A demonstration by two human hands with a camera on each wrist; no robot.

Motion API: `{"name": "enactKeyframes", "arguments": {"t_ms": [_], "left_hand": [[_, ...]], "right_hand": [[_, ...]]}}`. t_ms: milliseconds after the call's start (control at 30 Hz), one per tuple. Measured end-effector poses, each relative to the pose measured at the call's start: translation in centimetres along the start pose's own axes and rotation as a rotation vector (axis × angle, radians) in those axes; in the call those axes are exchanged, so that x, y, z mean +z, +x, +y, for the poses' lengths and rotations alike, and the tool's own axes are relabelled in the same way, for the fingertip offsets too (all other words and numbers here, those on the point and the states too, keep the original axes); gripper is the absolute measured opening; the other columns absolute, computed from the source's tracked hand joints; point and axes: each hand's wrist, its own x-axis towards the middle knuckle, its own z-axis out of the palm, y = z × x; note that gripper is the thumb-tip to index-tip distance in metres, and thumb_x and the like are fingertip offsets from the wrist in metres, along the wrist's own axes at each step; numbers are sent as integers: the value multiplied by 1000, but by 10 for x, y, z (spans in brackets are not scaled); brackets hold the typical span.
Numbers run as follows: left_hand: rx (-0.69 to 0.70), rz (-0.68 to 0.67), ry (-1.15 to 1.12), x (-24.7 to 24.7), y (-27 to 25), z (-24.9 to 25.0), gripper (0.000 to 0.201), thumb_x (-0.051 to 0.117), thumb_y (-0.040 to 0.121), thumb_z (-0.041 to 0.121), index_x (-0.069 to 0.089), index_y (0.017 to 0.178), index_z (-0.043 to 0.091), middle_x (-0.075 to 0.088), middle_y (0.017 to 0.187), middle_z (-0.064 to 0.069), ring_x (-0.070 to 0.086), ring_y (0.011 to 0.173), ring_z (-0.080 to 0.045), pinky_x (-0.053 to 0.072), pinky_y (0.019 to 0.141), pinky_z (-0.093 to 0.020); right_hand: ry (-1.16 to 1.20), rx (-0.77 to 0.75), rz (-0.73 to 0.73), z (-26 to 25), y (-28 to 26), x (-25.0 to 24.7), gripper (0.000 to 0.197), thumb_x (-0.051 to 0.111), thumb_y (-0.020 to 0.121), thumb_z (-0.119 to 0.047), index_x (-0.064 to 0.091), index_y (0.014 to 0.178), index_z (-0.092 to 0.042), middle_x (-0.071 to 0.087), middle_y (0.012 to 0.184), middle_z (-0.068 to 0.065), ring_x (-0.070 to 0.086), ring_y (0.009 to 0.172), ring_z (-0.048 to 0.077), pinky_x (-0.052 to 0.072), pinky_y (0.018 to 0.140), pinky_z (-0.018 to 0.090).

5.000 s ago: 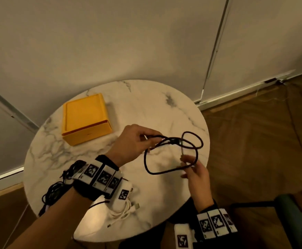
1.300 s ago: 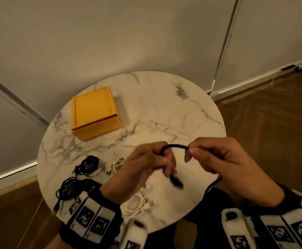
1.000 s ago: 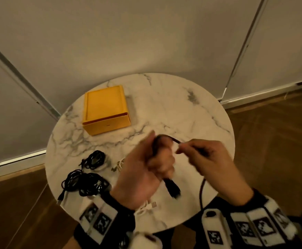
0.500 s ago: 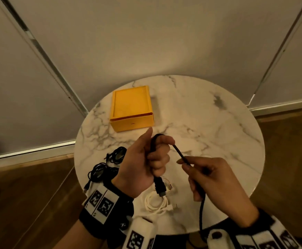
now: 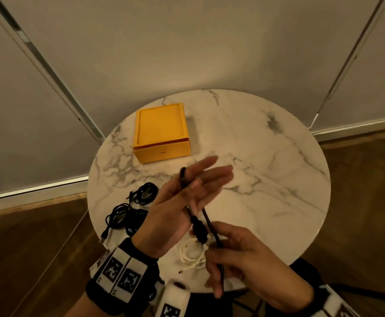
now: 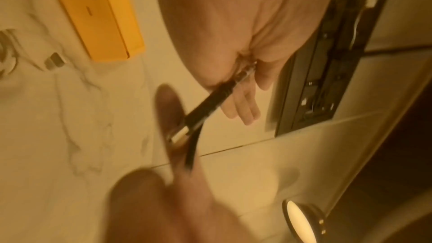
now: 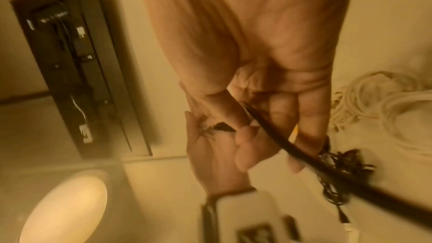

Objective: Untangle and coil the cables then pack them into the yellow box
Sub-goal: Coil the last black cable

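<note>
Pale wall panels stood behind a round marble table [image 5: 267, 179], over which both hands worked. The left hand [image 5: 177, 209] was nearly flat, fingers straight, with a black cable [image 5: 206, 217] looped over the forefinger and pinned against the palm by the thumb, its plug [image 5: 199, 229] dangling below. The right hand [image 5: 239, 259] curled round the same cable lower down, pinching it as it ran off past the table edge. With the left fingers so spread, the first loop could have slid off and undone the coil; a tug from the right hand would have caused it, or the hanging length snagging below. Beneath the hands lay a white cable [image 5: 191, 257], and to the left two black bundles [image 5: 127, 216], not yet packed. Farther back sat the yellow box [image 5: 161, 131], seemingly shut.
</note>
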Motion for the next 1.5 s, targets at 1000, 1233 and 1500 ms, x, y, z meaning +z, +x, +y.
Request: {"name": "enactKeyframes", "arguments": {"t_ms": [1000,1233,1500], "left_hand": [[-556,-127,225,-31,-40,-5,55,46,92,55,59,63,10,40,40,1,26,31,-7,19,38,-19],[-507,-249,-357,-25,-33,-18,44,38,100,37,62,80,6,32,40,4,25,32,-10,29,42,-21],[-458,-10,-366,-18,-25,-20,32,56,93,40,63,85,10,37,41,10,21,36,-7,24,40,-18]], "right_hand": [[-351,-273,56,-14,27,-27,22,65,88,-19,71,100,-2,48,50,-7,37,48,3,32,50,14],[-255,-376,47,-9,32,-17,35,52,94,-24,66,62,-26,34,51,2,26,48,10,23,47,21],[-297,-449,298,-9,42,-25,36,57,89,-33,61,64,-8,36,49,-10,29,48,7,28,49,23]]}}
